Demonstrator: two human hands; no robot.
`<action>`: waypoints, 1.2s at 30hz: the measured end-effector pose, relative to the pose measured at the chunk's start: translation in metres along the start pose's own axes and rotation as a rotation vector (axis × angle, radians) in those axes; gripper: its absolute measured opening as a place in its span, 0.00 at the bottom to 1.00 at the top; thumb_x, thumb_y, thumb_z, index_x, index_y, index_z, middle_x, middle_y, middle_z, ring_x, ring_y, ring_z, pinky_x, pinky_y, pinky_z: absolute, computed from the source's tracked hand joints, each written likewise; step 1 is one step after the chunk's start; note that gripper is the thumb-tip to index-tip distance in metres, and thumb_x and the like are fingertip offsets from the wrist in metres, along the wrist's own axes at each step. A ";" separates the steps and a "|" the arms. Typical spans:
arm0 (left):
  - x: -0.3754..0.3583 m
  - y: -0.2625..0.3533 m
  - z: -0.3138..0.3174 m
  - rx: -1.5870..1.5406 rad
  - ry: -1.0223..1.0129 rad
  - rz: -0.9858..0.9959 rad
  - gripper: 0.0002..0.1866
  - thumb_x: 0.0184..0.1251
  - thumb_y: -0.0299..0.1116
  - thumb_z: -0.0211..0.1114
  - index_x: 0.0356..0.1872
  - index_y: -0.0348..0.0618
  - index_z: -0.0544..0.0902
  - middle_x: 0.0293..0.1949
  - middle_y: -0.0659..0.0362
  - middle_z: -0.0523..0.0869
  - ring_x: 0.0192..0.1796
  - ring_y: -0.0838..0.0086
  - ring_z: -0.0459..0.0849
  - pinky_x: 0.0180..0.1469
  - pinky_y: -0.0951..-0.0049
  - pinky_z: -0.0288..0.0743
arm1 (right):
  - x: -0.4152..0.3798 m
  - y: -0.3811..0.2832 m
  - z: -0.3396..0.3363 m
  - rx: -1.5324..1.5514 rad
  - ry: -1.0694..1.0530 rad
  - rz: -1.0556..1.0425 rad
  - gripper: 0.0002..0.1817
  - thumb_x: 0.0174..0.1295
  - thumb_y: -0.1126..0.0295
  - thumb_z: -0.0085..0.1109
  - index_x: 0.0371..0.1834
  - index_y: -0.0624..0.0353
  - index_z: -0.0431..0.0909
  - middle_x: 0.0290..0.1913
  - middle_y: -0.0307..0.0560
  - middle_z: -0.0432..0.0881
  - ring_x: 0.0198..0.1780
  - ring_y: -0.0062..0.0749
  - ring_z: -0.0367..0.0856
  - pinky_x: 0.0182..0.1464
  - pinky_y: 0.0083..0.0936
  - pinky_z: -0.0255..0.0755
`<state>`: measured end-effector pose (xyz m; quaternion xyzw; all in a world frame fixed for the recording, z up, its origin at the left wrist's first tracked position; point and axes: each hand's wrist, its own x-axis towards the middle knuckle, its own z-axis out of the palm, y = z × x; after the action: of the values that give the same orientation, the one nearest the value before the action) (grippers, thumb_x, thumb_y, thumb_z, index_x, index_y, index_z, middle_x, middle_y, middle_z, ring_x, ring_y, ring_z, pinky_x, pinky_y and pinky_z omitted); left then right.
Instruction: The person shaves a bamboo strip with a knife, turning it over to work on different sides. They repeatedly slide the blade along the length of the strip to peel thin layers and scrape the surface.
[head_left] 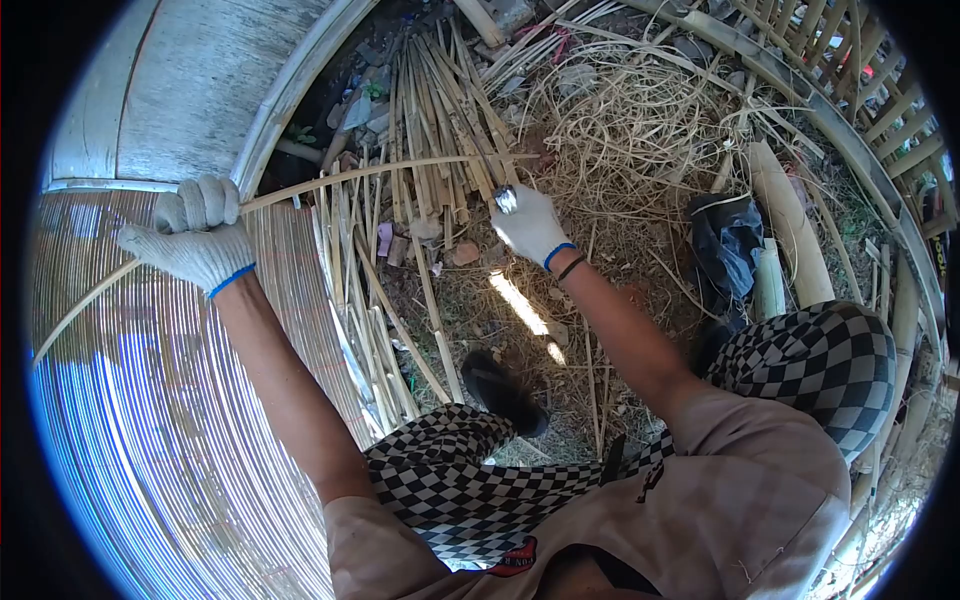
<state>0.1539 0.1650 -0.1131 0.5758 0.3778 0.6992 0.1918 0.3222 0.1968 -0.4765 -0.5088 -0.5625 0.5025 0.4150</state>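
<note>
Bamboo strip (340, 177) runs through the left hand (195, 235), its fingers curled tight round it, beyond the checked trousers (800, 350) and some open ground (485, 335). The right hand (528, 226) closes on a shiny tool (507, 200) crossing it; the strip's tail overhangs the slatted screen (180, 400). Farther off, split bamboo (430, 120) and tangled shavings (640, 120) crowd toward a curved rail (765, 68)

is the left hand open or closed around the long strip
Closed: on the gloved left hand, the fingers are curled, and the strip emerges on both sides.
</note>
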 end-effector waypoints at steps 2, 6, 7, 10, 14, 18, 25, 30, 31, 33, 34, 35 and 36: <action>-0.003 0.002 0.005 0.014 0.035 0.006 0.39 0.78 0.72 0.33 0.08 0.59 0.54 0.10 0.68 0.50 0.14 0.78 0.45 0.18 0.75 0.38 | -0.002 -0.004 0.003 0.083 0.012 -0.044 0.17 0.58 0.67 0.65 0.47 0.64 0.81 0.39 0.64 0.87 0.45 0.60 0.87 0.50 0.45 0.80; -0.009 0.005 0.011 -0.002 0.035 -0.002 0.40 0.78 0.73 0.33 0.08 0.59 0.54 0.10 0.68 0.49 0.15 0.79 0.44 0.19 0.74 0.36 | 0.007 0.025 0.017 0.065 -0.030 0.102 0.15 0.61 0.67 0.67 0.47 0.64 0.81 0.35 0.55 0.86 0.38 0.48 0.85 0.43 0.40 0.78; -0.010 0.005 0.009 0.004 0.044 -0.001 0.40 0.78 0.73 0.33 0.09 0.59 0.53 0.10 0.68 0.49 0.15 0.79 0.44 0.19 0.75 0.36 | 0.009 0.029 0.016 0.042 -0.056 0.175 0.14 0.62 0.67 0.67 0.47 0.64 0.81 0.33 0.50 0.86 0.34 0.41 0.84 0.39 0.38 0.78; -0.001 -0.001 -0.005 -0.001 0.014 0.003 0.40 0.77 0.75 0.31 0.09 0.59 0.53 0.10 0.68 0.50 0.15 0.79 0.44 0.19 0.74 0.37 | 0.019 0.034 0.009 0.090 -0.149 0.274 0.16 0.58 0.66 0.64 0.46 0.64 0.83 0.39 0.62 0.88 0.44 0.58 0.88 0.49 0.44 0.80; 0.003 -0.004 -0.022 -0.011 -0.025 -0.024 0.41 0.76 0.78 0.26 0.10 0.58 0.54 0.11 0.68 0.51 0.15 0.78 0.45 0.18 0.73 0.38 | 0.005 0.013 0.013 0.165 -0.039 0.033 0.15 0.58 0.67 0.63 0.46 0.64 0.83 0.38 0.62 0.87 0.43 0.57 0.87 0.49 0.43 0.80; -0.003 -0.002 -0.007 0.014 0.063 0.006 0.39 0.79 0.71 0.30 0.09 0.58 0.53 0.11 0.68 0.49 0.16 0.78 0.45 0.19 0.74 0.37 | 0.005 0.013 0.009 0.059 -0.037 0.081 0.14 0.58 0.68 0.62 0.46 0.63 0.83 0.38 0.63 0.87 0.42 0.57 0.87 0.49 0.42 0.81; 0.005 -0.006 -0.026 -0.039 -0.022 -0.035 0.40 0.79 0.74 0.28 0.09 0.58 0.54 0.11 0.68 0.49 0.16 0.78 0.45 0.19 0.74 0.36 | 0.003 0.019 -0.007 -0.026 -0.073 0.179 0.15 0.58 0.68 0.63 0.45 0.63 0.84 0.40 0.64 0.88 0.45 0.56 0.88 0.51 0.43 0.81; 0.005 -0.007 -0.023 -0.014 -0.024 -0.018 0.42 0.78 0.76 0.25 0.09 0.58 0.54 0.11 0.68 0.49 0.16 0.78 0.45 0.19 0.75 0.37 | 0.002 0.020 -0.002 -0.018 -0.078 0.102 0.16 0.57 0.68 0.61 0.47 0.64 0.84 0.42 0.65 0.88 0.47 0.59 0.88 0.53 0.46 0.81; 0.005 -0.006 -0.025 -0.014 -0.034 -0.027 0.42 0.77 0.77 0.24 0.09 0.58 0.54 0.11 0.68 0.50 0.16 0.79 0.45 0.19 0.75 0.37 | 0.005 0.033 0.001 -0.079 -0.096 0.111 0.16 0.57 0.68 0.60 0.47 0.64 0.84 0.42 0.65 0.89 0.47 0.59 0.88 0.53 0.46 0.81; 0.005 -0.008 -0.031 -0.017 -0.060 -0.040 0.43 0.75 0.78 0.22 0.08 0.58 0.54 0.10 0.68 0.50 0.15 0.79 0.45 0.18 0.75 0.38 | 0.014 0.064 0.004 -0.040 -0.127 0.264 0.16 0.57 0.69 0.59 0.47 0.64 0.84 0.41 0.65 0.89 0.46 0.59 0.88 0.52 0.46 0.81; 0.005 -0.009 -0.032 -0.027 -0.049 -0.036 0.43 0.75 0.78 0.24 0.08 0.58 0.54 0.10 0.68 0.50 0.15 0.79 0.45 0.18 0.75 0.38 | 0.015 0.060 -0.001 -0.017 -0.140 0.338 0.16 0.57 0.69 0.59 0.47 0.65 0.84 0.41 0.65 0.89 0.45 0.59 0.88 0.52 0.46 0.81; 0.006 -0.011 -0.032 -0.037 -0.042 -0.031 0.42 0.76 0.78 0.25 0.08 0.58 0.55 0.10 0.68 0.50 0.15 0.79 0.45 0.18 0.75 0.38 | 0.014 0.057 -0.006 0.053 -0.158 0.432 0.15 0.57 0.68 0.59 0.45 0.65 0.84 0.39 0.65 0.89 0.45 0.59 0.89 0.52 0.46 0.82; 0.006 -0.012 -0.035 -0.045 -0.029 -0.034 0.42 0.76 0.78 0.27 0.08 0.58 0.55 0.11 0.68 0.50 0.15 0.80 0.45 0.18 0.75 0.38 | 0.011 0.054 -0.007 0.022 -0.136 0.360 0.15 0.58 0.68 0.59 0.44 0.65 0.84 0.39 0.64 0.89 0.44 0.58 0.89 0.51 0.45 0.82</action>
<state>0.1173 0.1663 -0.1205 0.5751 0.3687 0.6957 0.2219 0.3355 0.2074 -0.5295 -0.5616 -0.4834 0.6080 0.2850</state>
